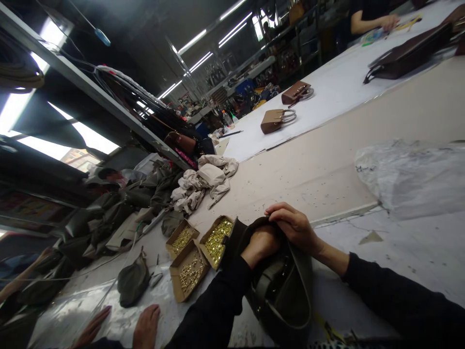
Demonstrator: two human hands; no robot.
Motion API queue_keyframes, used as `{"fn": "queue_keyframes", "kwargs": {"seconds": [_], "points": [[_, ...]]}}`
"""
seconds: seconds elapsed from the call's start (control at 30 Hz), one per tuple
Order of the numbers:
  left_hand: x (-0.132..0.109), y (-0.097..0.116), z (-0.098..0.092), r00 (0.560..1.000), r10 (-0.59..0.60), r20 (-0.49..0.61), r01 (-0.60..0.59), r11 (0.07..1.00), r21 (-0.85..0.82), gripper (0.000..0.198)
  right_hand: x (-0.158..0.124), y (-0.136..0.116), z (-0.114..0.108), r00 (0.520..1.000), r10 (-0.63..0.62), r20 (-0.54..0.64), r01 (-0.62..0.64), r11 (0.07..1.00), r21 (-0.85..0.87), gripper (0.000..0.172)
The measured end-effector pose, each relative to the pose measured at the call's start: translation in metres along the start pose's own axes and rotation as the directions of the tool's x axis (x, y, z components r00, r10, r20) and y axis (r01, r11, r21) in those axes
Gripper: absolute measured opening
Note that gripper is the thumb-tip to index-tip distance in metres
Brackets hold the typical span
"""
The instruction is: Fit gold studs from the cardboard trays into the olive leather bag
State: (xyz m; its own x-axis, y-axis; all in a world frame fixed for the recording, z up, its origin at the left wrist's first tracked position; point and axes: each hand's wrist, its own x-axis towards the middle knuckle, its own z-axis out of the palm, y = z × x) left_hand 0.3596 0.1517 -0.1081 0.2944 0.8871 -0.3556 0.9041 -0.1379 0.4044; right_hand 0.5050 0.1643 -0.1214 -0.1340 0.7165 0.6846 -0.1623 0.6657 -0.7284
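A dark olive bag (272,295) with a long strap lies on the table in front of me. My left hand (264,242) reaches into its mouth, and the fingers are hidden inside. At the far side of the opening, my right hand (295,228) holds the rim, fingers curled over the edge. Just left of the bag are three small cardboard boxes. One box (222,219) holds shiny gold-coloured discs, another box (186,224) holds small gold-coloured pieces, and the nearest box (178,287) has a thinner scatter of small metal pieces.
Another person's hands (145,325) rest on the table at lower left, near a small olive pouch (133,282). Beyond lie crumpled beige cloth (209,180) and piled olive bags (105,218). Clear plastic (417,174) lies right. Tan (273,121) and brown handbags (296,92) stand farther back.
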Motion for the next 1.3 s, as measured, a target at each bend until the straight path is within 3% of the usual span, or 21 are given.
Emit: {"fn": "queue_keyframes", "kwargs": {"seconds": [0.13, 0.27, 0.37, 0.47, 0.6, 0.73, 0.83, 0.93, 1.0, 1.07, 1.17, 1.3], "points": [[-0.009, 0.001, -0.005, 0.998, 0.041, 0.039, -0.033, 0.980, -0.195, 0.021, 0.003, 0.000, -0.004, 1.000, 0.011, -0.027, -0.012, 1.000, -0.007, 0.021], [-0.042, 0.005, -0.025, 0.998, 0.065, -0.018, -0.067, 0.932, -0.356, 0.040, 0.004, -0.002, -0.008, 0.998, 0.030, -0.056, -0.030, 1.000, -0.007, 0.020], [-0.072, 0.006, -0.041, 0.992, 0.046, -0.115, -0.100, 0.839, -0.535, 0.049, 0.004, -0.005, -0.008, 0.996, 0.049, -0.069, -0.048, 0.999, 0.014, 0.019], [-0.091, 0.004, -0.050, 0.992, -0.046, -0.115, -0.048, 0.708, -0.704, 0.050, 0.004, -0.008, -0.006, 0.997, 0.068, -0.047, -0.067, 0.997, 0.037, 0.019], [-0.089, 0.006, -0.049, 0.987, -0.133, -0.095, -0.005, 0.553, -0.833, 0.043, 0.002, -0.008, -0.004, 0.996, 0.088, 0.021, -0.089, 0.995, 0.051, 0.021], [-0.076, 0.016, -0.041, 0.954, -0.176, -0.243, -0.108, 0.554, -0.825, 0.046, 0.000, -0.008, -0.005, 0.991, 0.100, 0.091, -0.106, 0.993, 0.054, 0.025], [-0.074, 0.018, -0.033, 0.862, -0.181, -0.473, -0.241, 0.675, -0.697, 0.028, 0.000, -0.010, -0.007, 0.990, 0.097, 0.104, -0.103, 0.993, 0.056, 0.024], [-0.079, 0.013, -0.025, 0.671, 0.005, -0.742, -0.394, 0.850, -0.351, 0.014, 0.002, -0.011, -0.007, 0.988, 0.115, 0.106, -0.122, 0.990, 0.066, 0.022], [-0.083, 0.009, -0.020, 0.554, 0.175, -0.814, -0.431, 0.897, -0.101, 0.021, 0.003, -0.011, -0.007, 0.984, 0.138, 0.109, -0.148, 0.985, 0.084, 0.018], [-0.087, 0.007, -0.016, 0.478, 0.271, -0.836, -0.409, 0.910, 0.062, 0.028, 0.005, -0.012, -0.007, 0.980, 0.151, 0.128, -0.163, 0.982, 0.093, 0.013], [-0.089, 0.007, -0.013, 0.405, 0.326, -0.854, -0.361, 0.915, 0.178, 0.033, 0.007, -0.013, -0.008, 0.976, 0.140, 0.170, -0.155, 0.984, 0.082, 0.009], [-0.087, 0.008, -0.013, 0.406, 0.332, -0.851, -0.328, 0.923, 0.203, 0.036, 0.009, -0.011, -0.013, 0.964, 0.135, 0.227, -0.152, 0.987, 0.060, 0.025]]}}
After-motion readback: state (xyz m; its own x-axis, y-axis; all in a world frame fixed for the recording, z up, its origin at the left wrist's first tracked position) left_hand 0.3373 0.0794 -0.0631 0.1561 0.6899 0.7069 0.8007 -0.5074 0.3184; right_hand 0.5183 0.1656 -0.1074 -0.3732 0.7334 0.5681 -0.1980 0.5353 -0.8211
